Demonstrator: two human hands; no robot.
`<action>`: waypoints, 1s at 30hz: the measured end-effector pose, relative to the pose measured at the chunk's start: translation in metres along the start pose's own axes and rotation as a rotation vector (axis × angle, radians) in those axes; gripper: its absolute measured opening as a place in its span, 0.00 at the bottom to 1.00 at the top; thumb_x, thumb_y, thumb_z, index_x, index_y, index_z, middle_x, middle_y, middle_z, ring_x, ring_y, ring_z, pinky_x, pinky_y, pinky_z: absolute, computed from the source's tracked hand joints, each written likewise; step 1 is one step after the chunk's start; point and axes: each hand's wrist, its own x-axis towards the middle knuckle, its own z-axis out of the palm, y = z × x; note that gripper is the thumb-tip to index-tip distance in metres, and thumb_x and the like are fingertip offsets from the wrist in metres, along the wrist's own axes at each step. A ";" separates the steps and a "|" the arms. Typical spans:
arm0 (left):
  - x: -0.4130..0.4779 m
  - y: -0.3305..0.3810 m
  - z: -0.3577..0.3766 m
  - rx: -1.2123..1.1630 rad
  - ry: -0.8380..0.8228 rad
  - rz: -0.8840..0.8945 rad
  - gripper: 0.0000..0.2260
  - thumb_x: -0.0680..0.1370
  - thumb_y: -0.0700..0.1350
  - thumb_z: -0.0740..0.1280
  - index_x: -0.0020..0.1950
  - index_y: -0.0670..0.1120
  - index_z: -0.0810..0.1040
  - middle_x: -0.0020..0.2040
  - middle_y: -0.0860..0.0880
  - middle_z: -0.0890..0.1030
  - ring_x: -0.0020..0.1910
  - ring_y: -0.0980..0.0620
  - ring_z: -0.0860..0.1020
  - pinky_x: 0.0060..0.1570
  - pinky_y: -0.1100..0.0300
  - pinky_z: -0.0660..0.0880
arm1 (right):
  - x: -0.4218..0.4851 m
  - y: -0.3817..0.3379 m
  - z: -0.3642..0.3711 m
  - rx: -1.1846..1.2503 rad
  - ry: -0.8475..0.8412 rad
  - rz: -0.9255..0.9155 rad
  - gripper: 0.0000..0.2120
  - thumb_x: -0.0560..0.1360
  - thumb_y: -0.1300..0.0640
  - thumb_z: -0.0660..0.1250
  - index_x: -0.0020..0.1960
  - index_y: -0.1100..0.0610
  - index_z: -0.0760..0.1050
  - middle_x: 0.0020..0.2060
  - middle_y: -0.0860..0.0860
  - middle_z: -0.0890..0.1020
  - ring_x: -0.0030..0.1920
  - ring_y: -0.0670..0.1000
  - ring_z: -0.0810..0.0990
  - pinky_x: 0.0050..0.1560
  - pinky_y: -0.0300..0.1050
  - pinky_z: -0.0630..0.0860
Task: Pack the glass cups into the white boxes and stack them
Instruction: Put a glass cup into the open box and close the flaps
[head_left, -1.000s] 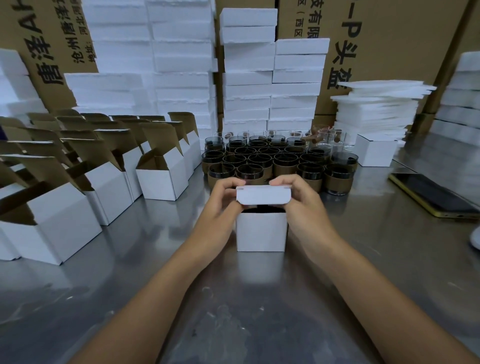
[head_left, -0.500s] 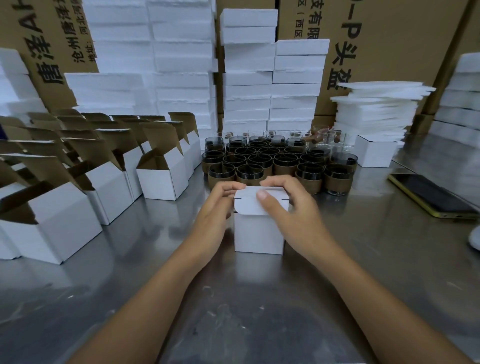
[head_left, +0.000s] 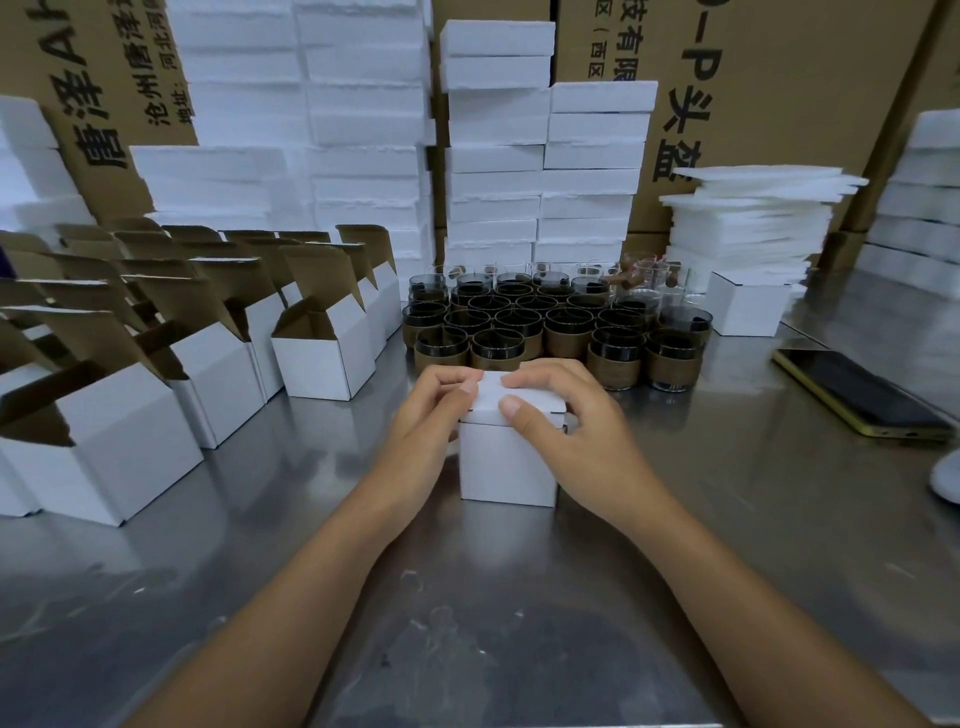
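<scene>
Quantities: left hand (head_left: 431, 421) plus right hand (head_left: 566, 426), 2; closed white boxes (head_left: 506, 467), 2; phone (head_left: 857, 392), 1; glass cups (head_left: 519, 322), over 20.

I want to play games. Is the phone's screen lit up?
No, the phone lies on the steel table with its screen dark.

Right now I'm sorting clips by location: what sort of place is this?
Probably a packing bench in a warehouse or small factory: open white boxes wait in rows on a steel table, glass cups stand massed beside them, and large printed cartons line the back.
</scene>
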 end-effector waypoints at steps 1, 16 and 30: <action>0.001 -0.001 0.000 0.001 0.008 -0.002 0.06 0.80 0.47 0.59 0.51 0.53 0.75 0.49 0.55 0.77 0.40 0.69 0.76 0.36 0.75 0.72 | 0.001 0.000 0.000 0.005 -0.007 0.010 0.06 0.75 0.53 0.67 0.51 0.48 0.78 0.54 0.39 0.74 0.58 0.37 0.71 0.58 0.36 0.67; 0.001 -0.003 -0.001 0.018 0.045 -0.015 0.15 0.77 0.44 0.65 0.62 0.55 0.70 0.53 0.51 0.77 0.49 0.59 0.77 0.36 0.77 0.70 | -0.008 -0.004 0.002 -0.300 0.118 -0.107 0.16 0.74 0.43 0.60 0.52 0.52 0.76 0.51 0.42 0.73 0.55 0.42 0.69 0.54 0.39 0.66; 0.008 -0.010 0.011 -0.008 0.092 -0.057 0.18 0.69 0.60 0.63 0.55 0.55 0.75 0.52 0.53 0.78 0.53 0.56 0.76 0.47 0.65 0.71 | -0.025 -0.021 0.006 -0.313 0.081 0.212 0.41 0.63 0.48 0.73 0.70 0.47 0.56 0.60 0.44 0.63 0.63 0.46 0.64 0.61 0.45 0.69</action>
